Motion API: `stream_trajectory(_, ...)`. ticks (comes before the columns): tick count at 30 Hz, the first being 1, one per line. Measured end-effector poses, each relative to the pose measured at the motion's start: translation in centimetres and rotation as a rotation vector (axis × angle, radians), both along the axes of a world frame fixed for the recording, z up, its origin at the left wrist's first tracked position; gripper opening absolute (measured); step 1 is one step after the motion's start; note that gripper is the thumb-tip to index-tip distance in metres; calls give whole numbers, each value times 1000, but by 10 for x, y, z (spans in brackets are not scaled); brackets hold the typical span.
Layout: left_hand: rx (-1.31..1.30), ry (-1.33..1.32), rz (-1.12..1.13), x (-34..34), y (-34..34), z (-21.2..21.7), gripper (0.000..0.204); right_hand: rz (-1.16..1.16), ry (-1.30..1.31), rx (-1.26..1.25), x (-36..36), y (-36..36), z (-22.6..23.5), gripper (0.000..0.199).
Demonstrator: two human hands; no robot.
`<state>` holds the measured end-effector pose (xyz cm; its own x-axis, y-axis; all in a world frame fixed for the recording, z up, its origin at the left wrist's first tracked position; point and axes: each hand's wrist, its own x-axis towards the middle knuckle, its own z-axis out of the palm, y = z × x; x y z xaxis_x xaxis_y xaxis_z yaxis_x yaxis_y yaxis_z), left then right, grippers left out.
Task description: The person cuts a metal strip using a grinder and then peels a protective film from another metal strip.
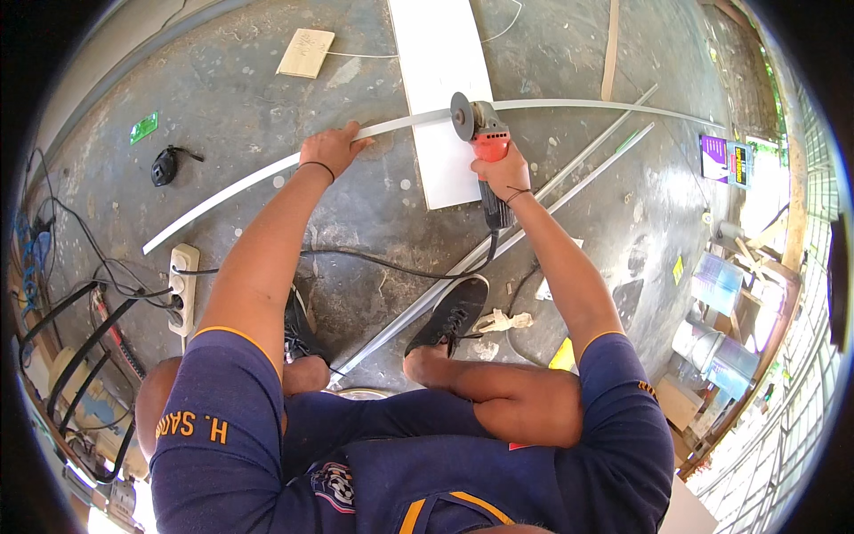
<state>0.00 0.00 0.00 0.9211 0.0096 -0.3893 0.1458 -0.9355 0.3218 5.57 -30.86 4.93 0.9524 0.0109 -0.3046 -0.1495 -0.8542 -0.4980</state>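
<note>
My right hand (503, 171) is wrapped round the body of a red and black angle grinder (490, 145). The grinder's dark disc (462, 117) stands upright beside a long pale metal strip (229, 190), close to it; whether they touch I cannot tell. With fingers closed round the strip, my left hand (333, 149) grips it to the left of the grinder. Beneath the strip's middle lies a white board (445, 62). From the grinder's rear a black cord (378, 261) runs left to a white power strip (183, 287).
Further metal lengths (551, 199) lie diagonally to the right, passing near my right shoe (452, 311). A black tape measure (165, 166) and a small wooden piece (305, 53) are on the concrete floor at left. A purple box (714, 158) stands far right, above a shelf (716, 283).
</note>
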Motion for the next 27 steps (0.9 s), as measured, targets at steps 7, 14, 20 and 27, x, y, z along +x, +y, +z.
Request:
stream_trajectory(7, 6, -6, 9, -3, 0, 0, 44, -10, 18, 11, 1, 2, 0, 60)
stream_trajectory(14, 19, 18, 26, -1, -1, -3, 44, -4, 13, -6, 4, 5, 2, 62)
stream_trajectory(20, -3, -25, 20, -3, -1, -2, 44, 1, 44, -29, 7, 5, 4, 62)
stream_trajectory(27, 5, -5, 34, -4, -3, 0, 44, 8, 49, -61, 8, 5, 4, 63)
